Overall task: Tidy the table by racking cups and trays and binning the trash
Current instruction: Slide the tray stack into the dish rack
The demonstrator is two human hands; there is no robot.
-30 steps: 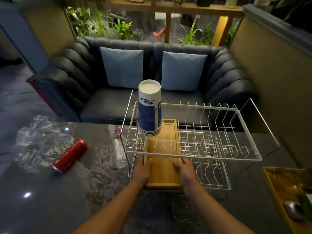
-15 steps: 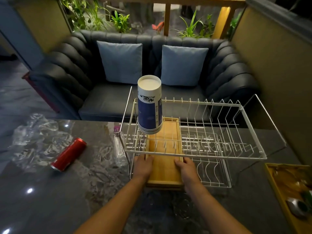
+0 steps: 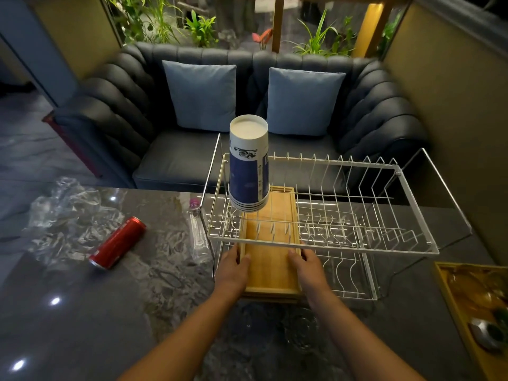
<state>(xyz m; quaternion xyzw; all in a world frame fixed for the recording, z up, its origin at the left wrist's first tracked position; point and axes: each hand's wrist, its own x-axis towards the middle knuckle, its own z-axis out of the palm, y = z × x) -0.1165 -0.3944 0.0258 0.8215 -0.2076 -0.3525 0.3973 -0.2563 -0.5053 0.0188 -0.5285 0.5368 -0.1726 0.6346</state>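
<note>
A wooden tray (image 3: 270,259) lies flat in the lower tier of the white wire dish rack (image 3: 357,243). My left hand (image 3: 233,266) holds its left edge and my right hand (image 3: 306,266) holds its right edge, near the tray's front end. A stack of blue-and-white paper cups (image 3: 248,163) stands upside down on the upper tier's left end. On the dark table to the left lie a red can (image 3: 118,243) on its side, crumpled clear plastic (image 3: 68,215) and a clear plastic bottle (image 3: 198,232).
Another wooden tray (image 3: 450,298) with small items sits at the table's right edge. A dark sofa (image 3: 192,160) with two blue cushions stands behind the table. A wall runs close along the right side.
The tray has slid further into the rack's lower tier, with both hands following it forward. The camera has tipped slightly downward.
</note>
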